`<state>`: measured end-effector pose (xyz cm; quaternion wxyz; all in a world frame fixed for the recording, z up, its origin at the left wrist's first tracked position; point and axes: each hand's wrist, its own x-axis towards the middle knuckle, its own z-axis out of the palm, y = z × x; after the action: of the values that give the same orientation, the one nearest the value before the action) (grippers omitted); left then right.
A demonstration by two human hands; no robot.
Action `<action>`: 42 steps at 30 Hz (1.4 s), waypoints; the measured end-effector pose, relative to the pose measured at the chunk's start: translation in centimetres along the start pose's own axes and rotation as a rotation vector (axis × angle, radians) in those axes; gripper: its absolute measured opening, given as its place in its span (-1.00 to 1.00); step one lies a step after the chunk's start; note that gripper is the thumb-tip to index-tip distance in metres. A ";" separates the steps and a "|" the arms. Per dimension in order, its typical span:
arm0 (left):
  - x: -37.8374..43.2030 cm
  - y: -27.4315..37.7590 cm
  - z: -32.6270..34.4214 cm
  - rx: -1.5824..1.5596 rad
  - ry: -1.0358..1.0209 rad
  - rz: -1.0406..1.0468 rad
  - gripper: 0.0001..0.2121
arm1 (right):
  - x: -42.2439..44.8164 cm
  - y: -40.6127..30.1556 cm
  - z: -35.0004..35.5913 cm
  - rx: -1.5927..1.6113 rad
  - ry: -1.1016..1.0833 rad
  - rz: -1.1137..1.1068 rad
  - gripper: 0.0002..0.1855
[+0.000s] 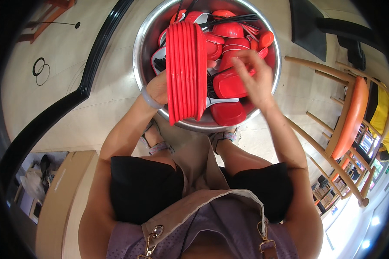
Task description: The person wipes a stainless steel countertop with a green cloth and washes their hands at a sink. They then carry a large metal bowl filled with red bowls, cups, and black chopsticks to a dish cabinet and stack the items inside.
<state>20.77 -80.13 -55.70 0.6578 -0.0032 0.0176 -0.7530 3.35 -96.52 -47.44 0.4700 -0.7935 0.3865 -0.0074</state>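
A stack of red rectangular plates (186, 71) stands on edge in my left hand (159, 86), whose fingers are mostly hidden behind it. The stack is held over a large round metal basin (143, 32). Over the basin's right side is my right hand (257, 76), fingers apart and slightly blurred, with nothing seen in it. Close to that hand lie a red rectangular dish (230, 84) and red bowls (228, 30). A white-handled utensil (225, 100) rests near another red dish (228, 114). Black chopsticks (230, 20) lie across the bowls at the back.
A wooden chair with an orange seat (350, 118) stands to the right. On the left, a thick black hose or rail (97, 61) bends across the tiled floor (116, 68). A cardboard box (63, 181) sits at the lower left. Black and clear rings (40, 69) lie on the floor.
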 end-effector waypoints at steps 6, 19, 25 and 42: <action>-1.1 0.0 -0.6 0.047 0.088 0.016 -0.41 | -0.9 8.6 -0.7 -0.861 0.009 -0.095 -0.47; -2.0 0.2 -3.0 0.025 0.044 0.020 -0.42 | -1.1 7.0 -3.7 -0.687 -0.212 -0.234 -0.61; -1.0 0.0 -0.8 0.030 0.001 0.027 -0.41 | -2.7 2.2 -7.1 0.383 -0.132 0.213 -0.65; -1.4 -0.5 -1.3 0.250 0.095 0.126 -0.49 | -2.2 -5.4 4.3 1.352 -0.089 0.489 -0.59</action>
<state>20.41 -78.61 -56.94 0.6976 0.1155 -0.0449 -0.7057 6.70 -90.53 -44.97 0.8619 -0.2193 0.4444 -0.1074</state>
